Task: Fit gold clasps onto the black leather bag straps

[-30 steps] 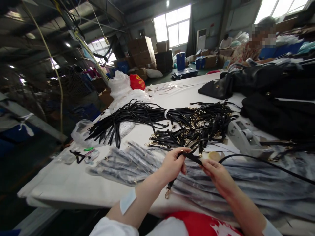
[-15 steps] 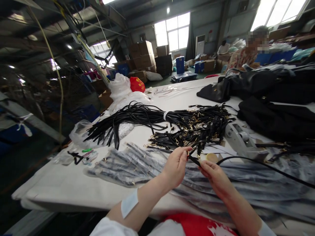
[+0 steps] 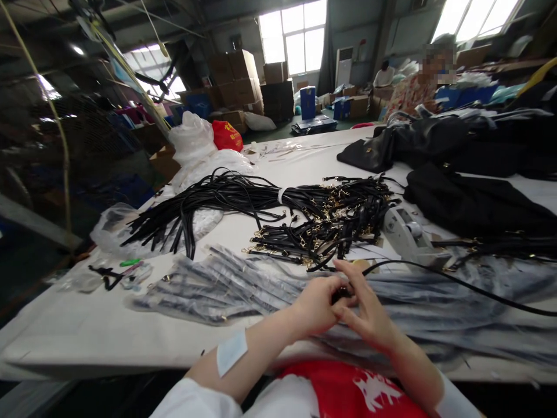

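Left hand (image 3: 319,305) curled around black strap piece (image 3: 340,294), mostly hidden between both hands. Right hand (image 3: 369,316) touches left's fingertips, index extended; can't tell if it's pinching. Plastic-wrapped straps (image 3: 235,284) behind hands, then clip-ended straps (image 3: 313,235), black bag (image 3: 365,155) farther right.

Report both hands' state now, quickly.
Left hand: closed, fingers curled around a black strap, mostly hidden.
Right hand: against the left, index finger extended; whether it grips the strap cannot be told.
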Available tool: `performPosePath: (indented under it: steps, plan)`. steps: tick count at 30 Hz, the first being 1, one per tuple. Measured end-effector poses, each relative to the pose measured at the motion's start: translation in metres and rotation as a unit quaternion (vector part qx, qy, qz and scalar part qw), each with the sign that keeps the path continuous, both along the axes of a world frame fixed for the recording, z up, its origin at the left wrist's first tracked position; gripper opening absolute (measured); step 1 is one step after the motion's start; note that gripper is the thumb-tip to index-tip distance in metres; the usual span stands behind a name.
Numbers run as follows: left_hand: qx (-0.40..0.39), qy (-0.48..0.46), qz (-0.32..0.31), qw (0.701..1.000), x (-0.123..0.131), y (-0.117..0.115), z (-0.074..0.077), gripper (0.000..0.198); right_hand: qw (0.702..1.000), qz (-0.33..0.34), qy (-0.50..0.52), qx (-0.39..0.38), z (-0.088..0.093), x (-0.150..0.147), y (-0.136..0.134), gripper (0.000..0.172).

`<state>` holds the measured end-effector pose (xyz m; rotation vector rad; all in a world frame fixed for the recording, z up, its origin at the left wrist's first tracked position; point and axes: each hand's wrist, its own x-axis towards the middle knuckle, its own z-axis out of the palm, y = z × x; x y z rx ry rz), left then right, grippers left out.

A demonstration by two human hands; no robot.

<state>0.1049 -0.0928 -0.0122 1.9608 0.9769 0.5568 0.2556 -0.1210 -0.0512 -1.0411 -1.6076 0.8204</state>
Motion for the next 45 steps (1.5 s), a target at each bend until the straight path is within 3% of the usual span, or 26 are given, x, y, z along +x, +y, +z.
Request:
performPosePath:
  steps: [3,7,10,13,17,23,30,38,45]
  plan:
    - [0.019,0.026,-0.034,0.999,0.001,0.0,0.007,0.013,0.996,-0.039,-0.057,0.057,0.014,0.0,-0.006,0.033]
    - [-0.049,-0.003,-0.03,0.998,-0.005,0.007,0.022,0.025,0.976,-0.193,0.032,0.098,0.023,0.011,-0.01,0.042]
    - [-0.063,-0.002,-0.026,0.998,-0.012,0.012,0.031,0.037,0.958,-0.258,0.112,0.054,0.022,0.023,-0.009,0.05]
    - [-0.044,0.003,-0.031,0.999,-0.015,0.014,0.035,0.04,0.963,-0.246,0.113,0.015,0.02,0.027,-0.006,0.047]
    - [-0.017,-0.007,-0.046,0.999,-0.015,0.012,0.036,0.043,0.986,-0.161,0.013,-0.051,0.024,0.024,-0.004,0.031]
    - [-0.003,0.0,-0.064,0.998,-0.014,0.01,0.033,0.038,0.991,-0.119,-0.004,-0.063,0.025,0.021,-0.002,0.035]
    - [-0.005,0.017,-0.057,0.998,-0.013,0.012,0.031,0.034,0.988,-0.139,0.002,-0.066,0.021,0.022,-0.005,0.035]
    - [-0.025,0.027,-0.031,0.999,-0.009,0.013,0.027,0.032,0.972,-0.225,0.034,-0.054,0.024,0.027,-0.007,0.039]
    - [-0.03,0.022,-0.039,0.999,-0.005,0.012,0.025,0.034,0.978,-0.185,0.037,-0.087,0.017,0.025,-0.006,0.039]
